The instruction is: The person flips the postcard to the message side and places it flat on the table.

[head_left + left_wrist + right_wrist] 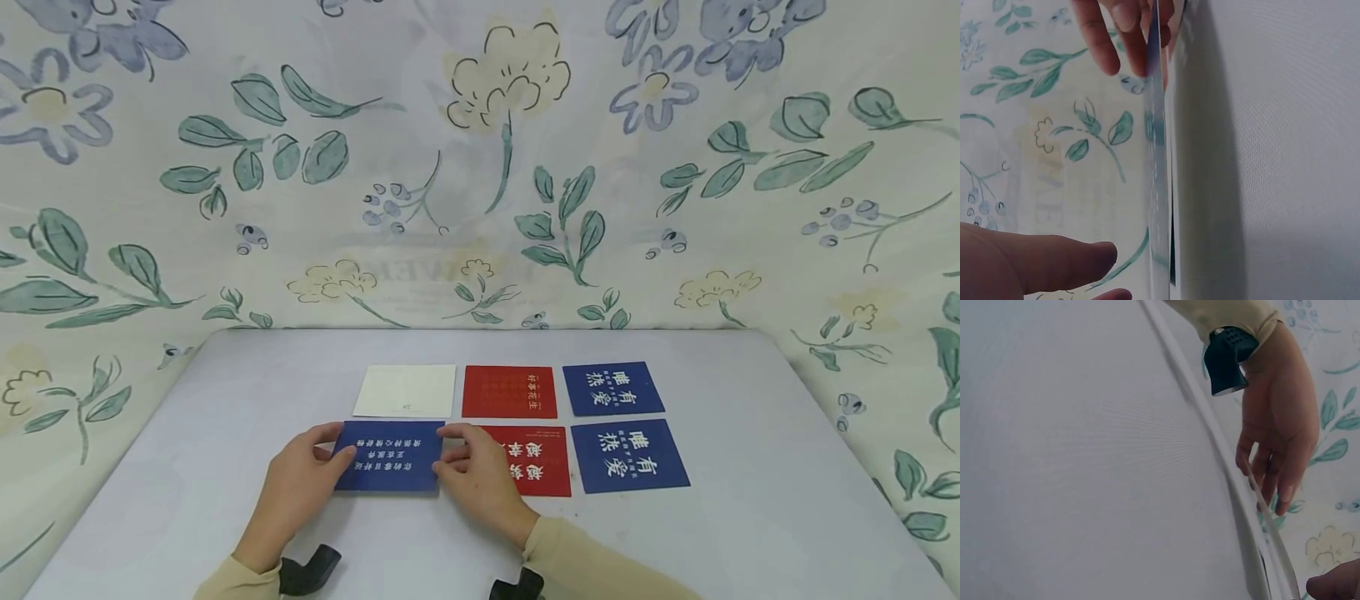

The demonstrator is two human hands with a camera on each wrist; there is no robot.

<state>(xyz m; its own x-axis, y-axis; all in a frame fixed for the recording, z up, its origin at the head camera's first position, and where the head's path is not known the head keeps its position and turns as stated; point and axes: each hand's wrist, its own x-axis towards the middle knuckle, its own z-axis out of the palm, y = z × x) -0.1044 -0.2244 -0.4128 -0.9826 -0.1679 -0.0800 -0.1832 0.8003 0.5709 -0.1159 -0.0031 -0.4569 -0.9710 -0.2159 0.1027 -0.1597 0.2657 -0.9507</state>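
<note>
A blue card (pixel 390 479) with lines of white writing is between my two hands, at the front left of a group of cards. My left hand (pixel 298 473) grips its left side, thumb on the face near the edge and index finger at the far corner. On the opposite side, my right hand (pixel 486 482) pinches the right edge between thumb and fingers. Both wrist views show the card nearly edge-on, low over the tabletop. My right forefinger and knuckles overlap the left part of a red card (pixel 551 462) in the head view.
Behind the held card lies a cream card (pixel 405 392), beside another red card (pixel 510 379). Two blue cards, one at the back (pixel 611 402) and one in front (pixel 630 471), lie at the right. The white table (pixel 750 533) meets a flower-patterned cloth (pixel 420 275).
</note>
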